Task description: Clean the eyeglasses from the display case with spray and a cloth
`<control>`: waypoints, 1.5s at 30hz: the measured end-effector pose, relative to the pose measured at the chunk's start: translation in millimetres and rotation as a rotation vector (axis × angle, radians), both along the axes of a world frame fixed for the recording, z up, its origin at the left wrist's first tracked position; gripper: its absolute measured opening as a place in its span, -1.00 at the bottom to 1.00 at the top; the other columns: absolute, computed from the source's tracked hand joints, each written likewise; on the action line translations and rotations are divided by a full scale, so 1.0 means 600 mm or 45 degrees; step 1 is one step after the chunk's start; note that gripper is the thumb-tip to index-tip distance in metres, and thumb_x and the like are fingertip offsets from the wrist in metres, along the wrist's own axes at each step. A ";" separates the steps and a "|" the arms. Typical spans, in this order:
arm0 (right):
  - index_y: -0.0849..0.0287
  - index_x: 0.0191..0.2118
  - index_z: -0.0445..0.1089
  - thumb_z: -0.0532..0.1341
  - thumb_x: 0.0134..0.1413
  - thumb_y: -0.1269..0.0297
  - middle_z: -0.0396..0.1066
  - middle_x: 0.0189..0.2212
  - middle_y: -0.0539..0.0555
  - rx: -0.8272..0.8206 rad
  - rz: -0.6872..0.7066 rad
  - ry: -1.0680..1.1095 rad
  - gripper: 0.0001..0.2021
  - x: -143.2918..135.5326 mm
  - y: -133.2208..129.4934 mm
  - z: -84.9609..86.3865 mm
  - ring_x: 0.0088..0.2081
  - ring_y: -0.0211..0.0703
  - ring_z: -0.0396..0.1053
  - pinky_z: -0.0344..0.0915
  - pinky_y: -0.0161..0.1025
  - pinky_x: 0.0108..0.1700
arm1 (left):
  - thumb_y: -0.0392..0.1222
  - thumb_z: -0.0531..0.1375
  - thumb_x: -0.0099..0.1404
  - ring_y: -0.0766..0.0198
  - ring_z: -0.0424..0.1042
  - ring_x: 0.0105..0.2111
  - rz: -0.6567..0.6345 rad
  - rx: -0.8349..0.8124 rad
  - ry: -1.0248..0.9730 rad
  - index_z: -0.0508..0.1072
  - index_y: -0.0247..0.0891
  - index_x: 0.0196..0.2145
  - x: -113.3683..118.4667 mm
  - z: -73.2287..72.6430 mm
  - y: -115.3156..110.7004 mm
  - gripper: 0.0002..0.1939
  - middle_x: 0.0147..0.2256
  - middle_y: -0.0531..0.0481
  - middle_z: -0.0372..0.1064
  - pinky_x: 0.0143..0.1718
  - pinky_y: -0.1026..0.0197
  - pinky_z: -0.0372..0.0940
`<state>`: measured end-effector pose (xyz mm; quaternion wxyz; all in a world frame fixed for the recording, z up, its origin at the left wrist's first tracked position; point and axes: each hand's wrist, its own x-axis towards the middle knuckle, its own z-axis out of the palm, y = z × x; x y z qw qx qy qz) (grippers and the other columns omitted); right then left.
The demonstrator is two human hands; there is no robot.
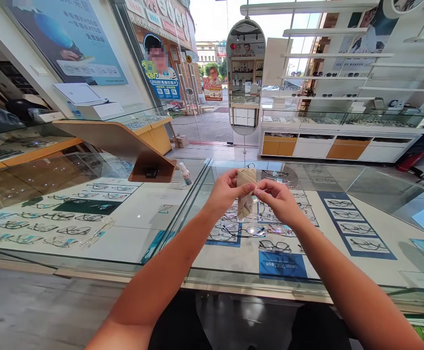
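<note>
Above the glass counter, my left hand (pixel 229 189) is closed around a small beige bundle (pixel 245 194). It looks like wound yarn or woven cloth; its exact kind is unclear. My left thumb lies across its front. Close beside it, my right hand (pixel 279 199) has thumb and fingertips pinched together at the bundle's right edge, almost touching the left thumb. What that pinch holds is too small to make out. Under the glass below my hands lie several pairs of eyeglasses (pixel 274 246) and a blue card (pixel 282 265).
A white spray bottle (pixel 185 174) stands on the counter (pixel 168 282) to the left, near a brown slanted stand (pixel 124 143). More eyeglass frames (pixel 57 217) fill the left case. An oval mirror (pixel 246 78) rises beyond my hands, with wall shelves (pixel 324 78) at right.
</note>
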<state>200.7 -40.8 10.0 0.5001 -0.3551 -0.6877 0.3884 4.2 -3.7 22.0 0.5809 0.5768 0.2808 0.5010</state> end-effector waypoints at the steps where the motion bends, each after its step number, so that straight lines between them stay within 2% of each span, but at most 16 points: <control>1: 0.07 -0.26 0.52 0.33 0.34 -0.06 0.47 -0.31 0.01 -0.005 0.018 0.006 -0.70 0.000 -0.001 0.001 -0.27 -0.15 0.31 0.20 -0.18 -0.23 | 0.02 0.64 0.00 0.19 0.61 -0.26 -0.006 0.004 0.004 0.57 -0.29 -0.08 0.000 0.000 0.000 -0.39 -0.21 -0.11 0.65 -0.17 0.17 0.51; 7: 0.07 -0.25 0.49 0.32 0.35 -0.06 0.43 -0.32 -0.01 -0.033 0.126 0.014 -0.70 0.000 -0.002 0.005 -0.28 -0.16 0.31 0.23 -0.17 -0.19 | 0.03 0.64 0.01 0.25 0.54 -0.33 0.024 0.077 -0.020 0.53 -0.27 -0.17 0.005 -0.003 -0.001 -0.44 -0.29 -0.04 0.60 -0.27 0.22 0.44; 18: 0.07 -0.31 0.44 0.32 0.37 -0.01 0.41 -0.35 -0.02 0.021 0.170 -0.051 -0.70 -0.010 -0.011 0.012 -0.26 -0.15 0.32 0.23 -0.14 -0.13 | 0.29 0.49 0.19 0.38 0.34 -0.50 0.161 0.111 -0.037 0.47 -0.26 -0.36 0.014 -0.006 -0.010 -0.45 -0.47 0.06 0.44 -0.46 0.29 0.23; 22: 0.07 -0.31 0.45 0.33 0.36 -0.01 0.44 -0.32 0.00 0.021 0.129 -0.051 -0.71 -0.011 -0.009 0.008 -0.23 -0.13 0.34 0.26 -0.12 -0.09 | 0.36 0.42 0.26 0.35 0.38 -0.48 0.152 0.107 -0.018 0.52 -0.27 -0.35 0.013 -0.002 -0.010 -0.43 -0.46 0.03 0.48 -0.44 0.27 0.27; 25: 0.06 -0.31 0.48 0.36 0.31 -0.01 0.46 -0.28 0.00 -0.030 0.106 0.048 -0.72 -0.011 -0.005 0.003 -0.23 -0.14 0.36 0.28 -0.13 -0.09 | 0.38 0.40 0.27 0.30 0.46 -0.45 0.106 0.087 -0.034 0.56 -0.26 -0.31 0.011 -0.004 -0.004 -0.43 -0.41 -0.01 0.55 -0.39 0.25 0.35; 31: 0.05 -0.31 0.58 0.46 0.18 -0.01 0.53 -0.27 0.02 -0.214 0.091 0.257 -0.75 -0.008 0.003 -0.001 -0.21 -0.12 0.38 0.31 -0.12 -0.08 | 0.29 0.46 0.24 0.15 0.62 -0.28 -0.091 -0.004 -0.150 0.59 -0.27 -0.17 0.006 -0.008 0.009 -0.46 -0.29 -0.09 0.64 -0.26 0.17 0.48; 36: 0.04 -0.25 0.65 0.49 0.17 0.03 0.60 -0.24 0.03 -0.309 0.157 0.367 -0.79 -0.004 0.008 -0.009 -0.13 -0.10 0.45 0.30 -0.12 0.04 | 0.02 0.58 0.15 0.19 0.62 -0.22 -0.133 -0.009 -0.213 0.58 -0.27 0.00 0.007 -0.001 0.000 -0.45 -0.11 -0.14 0.66 -0.20 0.20 0.51; 38: 0.05 -0.25 0.65 0.48 0.18 0.03 0.59 -0.26 0.02 -0.310 0.181 0.365 -0.79 -0.006 0.008 -0.012 -0.16 -0.12 0.43 0.30 -0.14 0.02 | -0.06 0.62 0.08 0.24 0.59 -0.28 -0.084 0.000 -0.213 0.56 -0.27 -0.03 0.011 -0.002 -0.005 -0.43 -0.15 -0.10 0.65 -0.25 0.24 0.49; 40: 0.05 -0.27 0.64 0.48 0.18 0.01 0.57 -0.29 0.01 -0.299 0.202 0.357 -0.77 -0.011 0.004 -0.011 -0.19 -0.13 0.41 0.31 -0.14 -0.02 | -0.05 0.64 0.03 0.30 0.54 -0.37 -0.015 0.006 -0.202 0.53 -0.28 -0.14 0.016 -0.004 -0.008 -0.46 -0.28 -0.02 0.62 -0.34 0.29 0.44; 45: 0.08 -0.31 0.59 0.47 0.18 -0.03 0.54 -0.29 0.01 -0.292 0.241 0.296 -0.72 -0.024 -0.010 -0.003 -0.21 -0.13 0.39 0.30 -0.13 -0.04 | 0.21 0.55 0.14 0.36 0.45 -0.50 0.124 0.080 -0.167 0.47 -0.27 -0.33 0.023 -0.003 -0.018 -0.47 -0.46 0.05 0.51 -0.46 0.31 0.36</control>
